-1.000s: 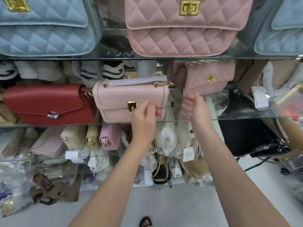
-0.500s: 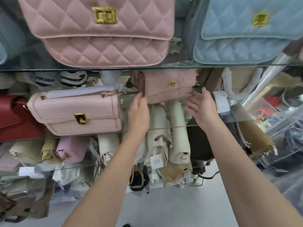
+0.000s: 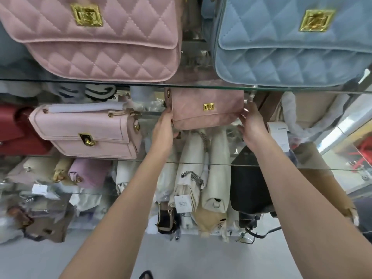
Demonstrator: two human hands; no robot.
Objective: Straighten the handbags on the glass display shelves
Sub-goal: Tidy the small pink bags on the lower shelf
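Observation:
A small dusty-pink quilted handbag with a gold clasp stands on the middle glass shelf, partly under the upper shelf's edge. My left hand grips its left side and my right hand presses its right side. Left of it sits a pale pink flap handbag with a gold lock. On the top glass shelf stand a large pink quilted handbag and a large blue quilted handbag.
A red handbag lies at the far left of the middle shelf. Below, cream bags, a black bag and wrapped bags crowd the lower shelves. A white paper tag hangs right of my right hand.
My view swung right and closer. My left hand left the pale pink flap bag. Both hands moved onto the small pink quilted bag and now hold its two sides.

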